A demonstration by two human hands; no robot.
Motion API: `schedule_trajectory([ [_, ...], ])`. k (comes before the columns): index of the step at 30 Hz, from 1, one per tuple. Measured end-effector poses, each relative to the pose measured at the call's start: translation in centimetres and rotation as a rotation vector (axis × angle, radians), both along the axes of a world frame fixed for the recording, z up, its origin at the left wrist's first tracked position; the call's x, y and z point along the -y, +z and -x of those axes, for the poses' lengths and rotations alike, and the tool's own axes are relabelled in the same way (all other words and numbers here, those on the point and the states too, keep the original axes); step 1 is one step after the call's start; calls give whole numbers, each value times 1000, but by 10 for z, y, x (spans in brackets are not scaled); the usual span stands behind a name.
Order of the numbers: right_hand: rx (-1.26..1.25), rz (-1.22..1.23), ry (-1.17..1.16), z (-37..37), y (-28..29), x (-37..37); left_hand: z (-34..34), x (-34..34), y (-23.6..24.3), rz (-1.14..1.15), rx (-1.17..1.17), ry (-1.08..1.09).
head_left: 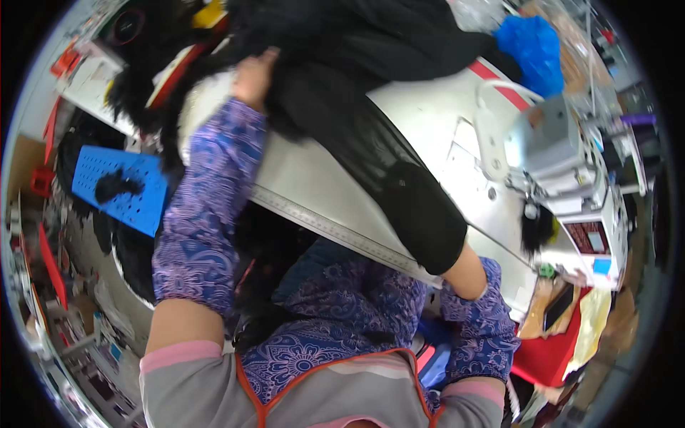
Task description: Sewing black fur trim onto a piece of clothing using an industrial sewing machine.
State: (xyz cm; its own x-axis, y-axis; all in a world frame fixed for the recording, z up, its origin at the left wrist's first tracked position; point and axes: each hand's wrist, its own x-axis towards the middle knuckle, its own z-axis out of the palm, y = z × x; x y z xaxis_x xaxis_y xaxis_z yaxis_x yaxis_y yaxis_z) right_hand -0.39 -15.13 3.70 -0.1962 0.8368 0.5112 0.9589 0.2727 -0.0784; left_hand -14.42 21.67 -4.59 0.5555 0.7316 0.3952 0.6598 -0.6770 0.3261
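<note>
A big black garment (pixel 371 121) of thin cloth with furry black trim lies across the white sewing table (pixel 314 192). My left hand (pixel 253 75) reaches far forward and grips the furry black cloth near a white patch. My right forearm (pixel 467 274) runs into a black tube-like part of the garment (pixel 421 217). That cloth covers my right hand entirely. Both arms wear purple patterned sleeve covers.
A white sewing machine (pixel 553 146) stands at the right, with a black fur tuft (pixel 536 230) by its needle. A blue plastic bag (pixel 534 43) lies behind it. A metal ruler (pixel 342 234) lines the table's near edge. A blue perforated bin (pixel 121 187) sits left, red cloth (pixel 548 351) lower right.
</note>
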Motion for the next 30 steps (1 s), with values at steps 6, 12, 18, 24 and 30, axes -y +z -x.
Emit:
schedule_trajectory([
  [6,-858,189,-739,-55,-34,101,60,-143,33,-375,21,274],
  [12,-1187,-44,-779,-57,-50,124,-42,128,70,-142,359,-559],
  [18,-1729,-505,-464,-59,-60,115,-72,211,28,-128,-336,-514],
  [24,-621,-139,-694,-57,-48,126,-98,138,17,-105,-256,-727],
  [30,203,-208,-1079,-128,-48,164,-92,78,21,-124,-165,-897],
])
